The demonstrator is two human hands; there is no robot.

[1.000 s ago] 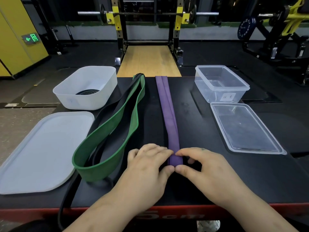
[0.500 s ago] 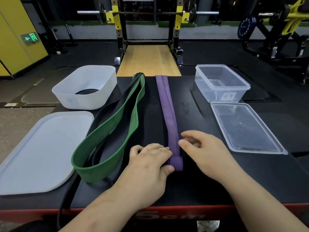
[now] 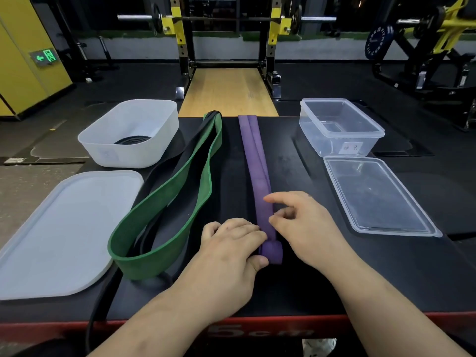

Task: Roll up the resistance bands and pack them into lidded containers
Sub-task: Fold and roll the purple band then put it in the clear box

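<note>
- As I am watching through the head camera, the purple band (image 3: 253,155) is lying flat and doubled down the middle of the black table (image 3: 334,274). Its far end is reaching the table's far edge, and its near end is turned over into a small roll (image 3: 273,252).
- The left hand (image 3: 229,251) is pinching that roll, with the fingers curled over the top and the thumb pressing its near face.
- The right hand (image 3: 301,228) is gripping nothing. Its index finger is stretching out over the flat strip just beyond the roll, and the other fingers are hanging loosely curled.
- I am judging the band to be light, soft, grippy rubber that is wanting to spring open, so I am planning to hold the roll at both edges and press down while turning it.
- The green band (image 3: 164,202) is lying in a loose loop to the left, with a black band (image 3: 188,155) running under it and over the near edge.
- Farther left, a white tub (image 3: 108,155) is holding a coiled black band (image 3: 132,140), and its white lid (image 3: 64,228) is lying nearer me.
- On the right, the clear container (image 3: 342,135) is standing open, and its clear lid (image 3: 373,197) is resting just in front of it.
</note>
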